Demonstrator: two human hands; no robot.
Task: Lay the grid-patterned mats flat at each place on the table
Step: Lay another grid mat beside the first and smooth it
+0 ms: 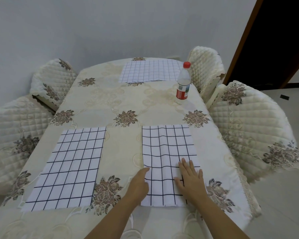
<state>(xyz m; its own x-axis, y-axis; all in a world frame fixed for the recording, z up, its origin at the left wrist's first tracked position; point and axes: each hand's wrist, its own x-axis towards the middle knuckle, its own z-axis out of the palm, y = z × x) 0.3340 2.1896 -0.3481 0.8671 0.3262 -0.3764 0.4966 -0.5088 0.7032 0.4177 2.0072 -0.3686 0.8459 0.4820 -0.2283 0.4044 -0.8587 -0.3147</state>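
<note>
Right hand [190,178] presses flat, fingers spread, on the right mat [167,147] at 5 o'clock on the bench [124,99]. Left hand [140,183] touches its left edge, grasp unclear. Capped bottle [183,83], contents unclear, stands at 1 o'clock near the edge. The left mat [72,163] lies at 7, the far mat [150,70] at 12, with bare cloth between.

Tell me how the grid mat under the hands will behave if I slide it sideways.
Probably floppy: the near right mat shows wavy grid lines ahead of the right hand, like thin cloth. It will likely bunch rather than slide whole on the embroidered tablecloth. It also looks thin, so probably very light.
</note>
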